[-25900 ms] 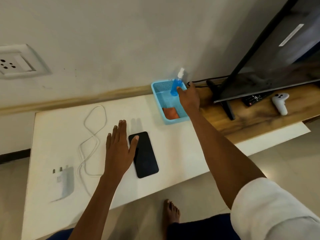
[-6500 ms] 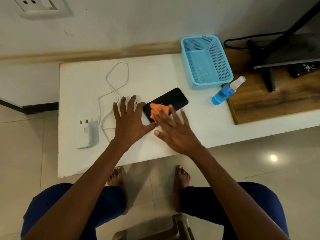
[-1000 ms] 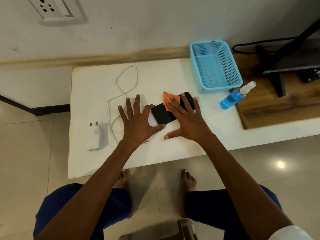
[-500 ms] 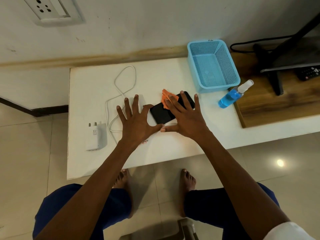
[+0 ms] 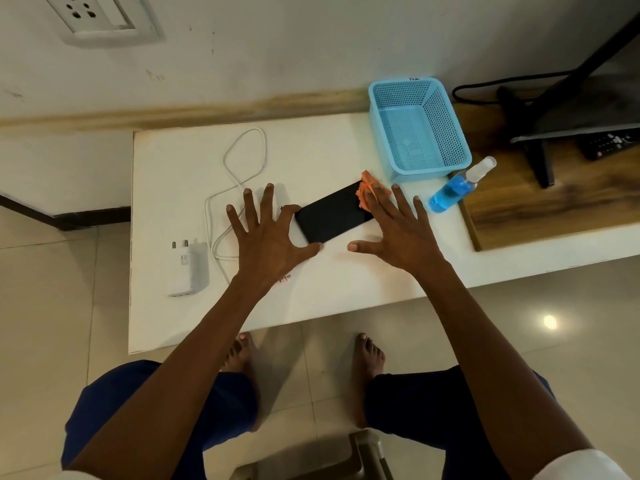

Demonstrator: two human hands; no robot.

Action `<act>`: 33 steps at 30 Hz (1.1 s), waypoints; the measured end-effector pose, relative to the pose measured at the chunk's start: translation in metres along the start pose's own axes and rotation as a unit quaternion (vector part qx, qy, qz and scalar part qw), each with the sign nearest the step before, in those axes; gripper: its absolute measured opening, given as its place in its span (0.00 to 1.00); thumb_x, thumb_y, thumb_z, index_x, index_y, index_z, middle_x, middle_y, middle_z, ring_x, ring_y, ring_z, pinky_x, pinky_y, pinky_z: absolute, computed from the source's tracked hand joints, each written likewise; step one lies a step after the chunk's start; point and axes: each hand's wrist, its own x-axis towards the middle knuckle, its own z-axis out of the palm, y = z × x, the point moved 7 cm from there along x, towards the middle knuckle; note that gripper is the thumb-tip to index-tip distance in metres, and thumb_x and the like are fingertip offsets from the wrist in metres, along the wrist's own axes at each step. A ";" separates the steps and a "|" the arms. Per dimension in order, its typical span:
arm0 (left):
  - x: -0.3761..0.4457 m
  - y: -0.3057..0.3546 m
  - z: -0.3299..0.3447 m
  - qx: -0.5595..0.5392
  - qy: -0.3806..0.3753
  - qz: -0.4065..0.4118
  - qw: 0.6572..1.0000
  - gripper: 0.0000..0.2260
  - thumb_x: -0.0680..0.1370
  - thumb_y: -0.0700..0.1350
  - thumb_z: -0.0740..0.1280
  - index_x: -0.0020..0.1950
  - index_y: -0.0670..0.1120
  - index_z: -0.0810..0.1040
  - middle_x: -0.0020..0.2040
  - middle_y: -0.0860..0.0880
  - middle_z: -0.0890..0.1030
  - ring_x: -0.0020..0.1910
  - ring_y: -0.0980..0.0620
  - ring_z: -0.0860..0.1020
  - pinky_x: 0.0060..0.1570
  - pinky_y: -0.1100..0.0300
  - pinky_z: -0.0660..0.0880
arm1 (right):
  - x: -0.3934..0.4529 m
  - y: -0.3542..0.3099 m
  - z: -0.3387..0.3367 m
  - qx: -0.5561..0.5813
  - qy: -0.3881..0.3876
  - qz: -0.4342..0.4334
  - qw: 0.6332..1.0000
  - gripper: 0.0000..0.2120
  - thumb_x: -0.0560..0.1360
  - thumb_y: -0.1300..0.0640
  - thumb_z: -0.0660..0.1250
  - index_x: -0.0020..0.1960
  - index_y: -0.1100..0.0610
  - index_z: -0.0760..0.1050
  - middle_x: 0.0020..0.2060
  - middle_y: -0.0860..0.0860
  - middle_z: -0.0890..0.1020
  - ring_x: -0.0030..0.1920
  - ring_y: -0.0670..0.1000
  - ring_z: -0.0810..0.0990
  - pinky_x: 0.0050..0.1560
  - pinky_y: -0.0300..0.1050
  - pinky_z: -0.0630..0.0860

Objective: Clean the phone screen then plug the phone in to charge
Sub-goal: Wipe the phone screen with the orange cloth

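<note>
At the near edge of the white table (image 5: pixel 346 299) both forearms reach in from below. The left hand (image 5: pixel 268 239) lies flat with its fingers spread wide, thumb and forefinger bracing the near-left corner of the black phone (image 5: pixel 332 216), which lies face up and slantwise at about the middle of the table. The right hand (image 5: pixel 398 232) is also splayed flat, its fingertips pressing an orange cloth (image 5: pixel 365 190) onto the far end of the phone. Toward the left edge lies a white charger plug (image 5: pixel 183 271), and its white cable (image 5: pixel 239 188) loops from there toward the far edge. Near the right edge lies a blue spray bottle (image 5: pixel 453 190) on its side, just beside a blue basket (image 5: pixel 419 128) standing at the far edge. On the wall beyond, a socket (image 5: pixel 100 17) is set.
</note>
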 end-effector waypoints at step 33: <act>0.000 0.000 0.004 -0.031 -0.016 0.000 0.999 0.36 0.67 0.73 0.67 0.70 0.59 0.68 0.81 0.44 0.50 0.79 0.36 0.42 0.71 0.32 0.36 | -0.025 -0.011 0.000 -0.034 0.006 0.023 0.999 0.45 0.68 0.25 0.24 0.79 0.46 0.33 0.80 0.47 0.38 0.80 0.57 0.41 0.77 0.66 0.45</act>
